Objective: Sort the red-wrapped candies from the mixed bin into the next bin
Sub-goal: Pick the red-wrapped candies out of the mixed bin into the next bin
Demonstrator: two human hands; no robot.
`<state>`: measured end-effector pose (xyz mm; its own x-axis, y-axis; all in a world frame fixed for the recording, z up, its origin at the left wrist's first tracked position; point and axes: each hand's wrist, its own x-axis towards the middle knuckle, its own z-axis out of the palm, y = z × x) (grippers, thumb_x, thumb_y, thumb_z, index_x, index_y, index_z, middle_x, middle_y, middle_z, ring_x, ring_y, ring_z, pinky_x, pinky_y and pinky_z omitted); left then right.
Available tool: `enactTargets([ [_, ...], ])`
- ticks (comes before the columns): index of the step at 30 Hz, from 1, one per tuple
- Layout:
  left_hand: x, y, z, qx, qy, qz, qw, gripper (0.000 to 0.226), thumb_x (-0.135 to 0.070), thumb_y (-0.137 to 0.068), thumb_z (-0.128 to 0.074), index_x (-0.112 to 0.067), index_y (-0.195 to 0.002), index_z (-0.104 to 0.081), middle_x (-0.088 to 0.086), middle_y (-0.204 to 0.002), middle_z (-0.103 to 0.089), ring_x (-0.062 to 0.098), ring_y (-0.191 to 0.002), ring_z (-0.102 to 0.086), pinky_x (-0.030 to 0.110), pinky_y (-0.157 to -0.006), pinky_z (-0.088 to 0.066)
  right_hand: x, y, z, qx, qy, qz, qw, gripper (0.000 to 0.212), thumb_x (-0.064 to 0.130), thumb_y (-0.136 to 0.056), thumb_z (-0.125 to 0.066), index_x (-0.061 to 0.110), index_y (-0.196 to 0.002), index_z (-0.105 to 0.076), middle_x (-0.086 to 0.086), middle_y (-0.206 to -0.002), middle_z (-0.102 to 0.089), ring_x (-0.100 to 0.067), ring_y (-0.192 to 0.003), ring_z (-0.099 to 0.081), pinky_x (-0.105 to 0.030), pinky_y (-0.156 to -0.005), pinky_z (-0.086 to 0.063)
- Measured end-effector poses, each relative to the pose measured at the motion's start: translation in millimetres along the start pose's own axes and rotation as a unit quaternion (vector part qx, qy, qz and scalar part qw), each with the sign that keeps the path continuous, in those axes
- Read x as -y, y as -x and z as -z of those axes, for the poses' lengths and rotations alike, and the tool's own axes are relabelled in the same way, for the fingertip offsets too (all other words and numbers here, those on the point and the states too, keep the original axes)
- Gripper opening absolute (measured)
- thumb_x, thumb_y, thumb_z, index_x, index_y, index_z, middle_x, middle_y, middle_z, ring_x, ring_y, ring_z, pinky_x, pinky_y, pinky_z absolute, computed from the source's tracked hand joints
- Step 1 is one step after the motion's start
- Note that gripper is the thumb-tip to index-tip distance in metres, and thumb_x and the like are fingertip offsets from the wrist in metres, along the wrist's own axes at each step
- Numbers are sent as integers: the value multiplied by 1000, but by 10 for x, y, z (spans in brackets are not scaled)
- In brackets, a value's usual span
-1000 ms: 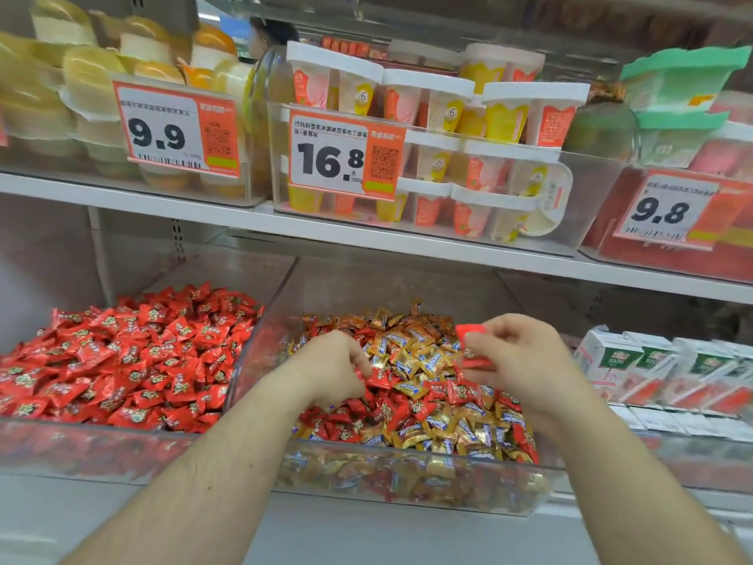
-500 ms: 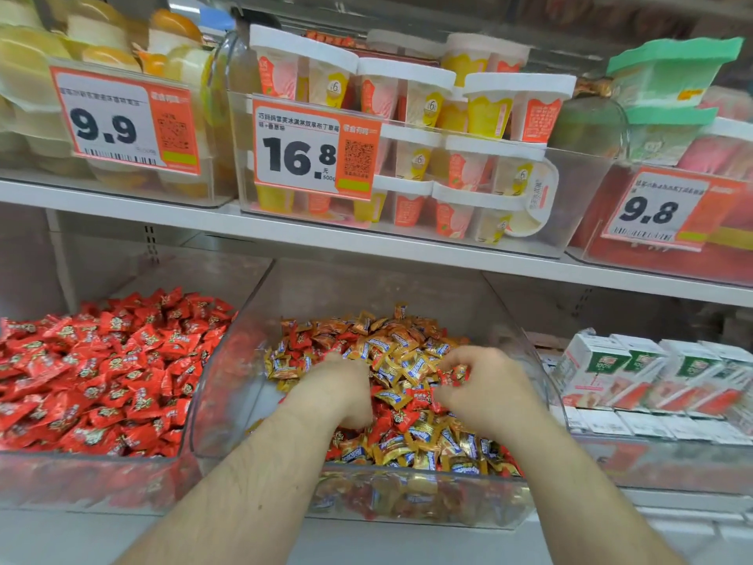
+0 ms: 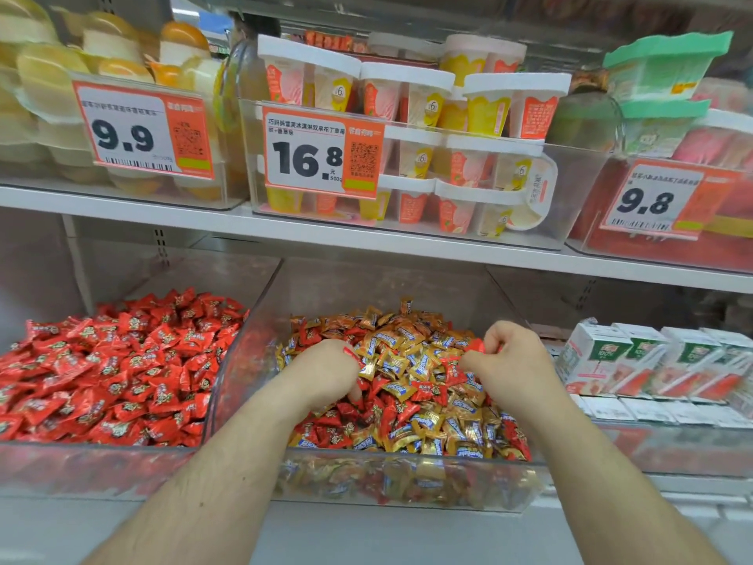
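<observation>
Mixed bin point(image 3: 260, 320): clear tub, centre of the frame, heaped with gold, blue-banded and red sweets.
Left hand point(image 3: 326, 371): down in the pile at centre, fingers curled tight, a red-wrapped candy point(image 3: 351, 354) poking out of the grip.
Right hand point(image 3: 509, 360): just right of centre, fingers pinching another red piece point(image 3: 474, 346) at the tips.
Red bin point(image 3: 102, 462): lower left, touching the mixed bin's left wall, filled with red wrappers only.
Upper shelf point(image 3: 366, 242): pudding cups behind price tags 9.9, 16.8 and 9.8.
Cartons point(image 3: 611, 356): white and green, at right.
</observation>
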<state>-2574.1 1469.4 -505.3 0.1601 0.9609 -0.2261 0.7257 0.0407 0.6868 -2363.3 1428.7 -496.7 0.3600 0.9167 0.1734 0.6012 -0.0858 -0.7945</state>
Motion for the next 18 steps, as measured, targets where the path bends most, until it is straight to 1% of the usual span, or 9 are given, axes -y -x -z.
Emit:
enactTargets([
  [2,-7,2,-51,18,5,-14,1000,22,-4,-94,-46,0,-107,-64,0,-67,-47,8,-50,-35,19,-39,-31,-30,-55,-34,0,7,-17,1000,24,7,-74,-61,16,-71,-39,-2,-63,-50,-20,-55,-43,-31,-52,-35],
  [3,1,-28,-87,25,15,-22,999,19,0,-87,-45,-3,-89,-64,-1,-60,-36,11,-46,-29,25,-39,-24,-41,-83,-53,6,24,-27,999,16,8,-76,-57,18,-78,-44,-3,-70,-58,-22,-61,-49,-31,-54,-38],
  [5,-9,-66,-149,34,1,-35,999,26,-2,-72,-50,-15,-55,-36,-1,-55,-24,15,-44,-19,30,-49,-14,-67,-129,-92,33,95,-41,994,17,13,-82,-52,21,-97,-51,-4,-88,-64,-24,-79,-59,-31,-62,-42],
  [7,-27,-87,-210,53,-25,-54,997,40,-9,-67,-62,-18,-52,-26,-3,-50,-21,16,-45,-20,32,-51,-15,-82,-165,-146,43,187,-39,981,18,21,-85,-53,20,-103,-54,-3,-94,-62,-26,-87,-58,-31,-68,-43],
  [9,-57,-105,-268,91,-49,-78,992,43,-17,-69,-74,-19,-53,-34,-5,-49,-29,17,-47,-28,32,-52,-24,-92,-176,-209,42,262,-38,963,19,37,-84,-60,20,-93,-56,1,-84,-60,-26,-82,-58,-30,-64,-43],
  [11,-62,-118,-315,110,-82,-97,986,31,-21,-71,-79,-18,-66,-49,-6,-60,-52,16,-53,-44,37,-52,-38,-113,-178,-268,54,306,-41,950,31,48,-79,-67,21,-76,-51,3,-73,-57,-25,-75,-59,-27,-58,-40],
  [12,-60,-117,-322,108,-96,-98,985,28,-21,-71,-80,-18,-71,-53,-6,-74,-65,15,-60,-54,39,-57,-47,-123,-174,-290,58,315,-39,946,35,48,-77,-68,21,-70,-48,3,-70,-57,-25,-73,-60,-26,-55,-39],
  [14,-34,-142,-329,88,-99,-101,986,32,-13,-71,-78,-18,-58,-49,5,-95,-73,20,-75,-65,36,-59,-48,-125,-163,-302,51,320,-30,946,32,38,-77,-67,20,-65,-43,2,-68,-56,-24,-69,-60,-24,-52,-36],
  [18,17,-117,-272,48,-99,-107,988,36,-9,-72,-72,-20,-53,-44,15,-95,-72,26,-73,-64,32,-58,-43,-50,-119,-209,22,251,-22,967,21,25,-72,-63,18,-62,-46,2,-62,-54,-21,-60,-53,-25,-51,-34],
])
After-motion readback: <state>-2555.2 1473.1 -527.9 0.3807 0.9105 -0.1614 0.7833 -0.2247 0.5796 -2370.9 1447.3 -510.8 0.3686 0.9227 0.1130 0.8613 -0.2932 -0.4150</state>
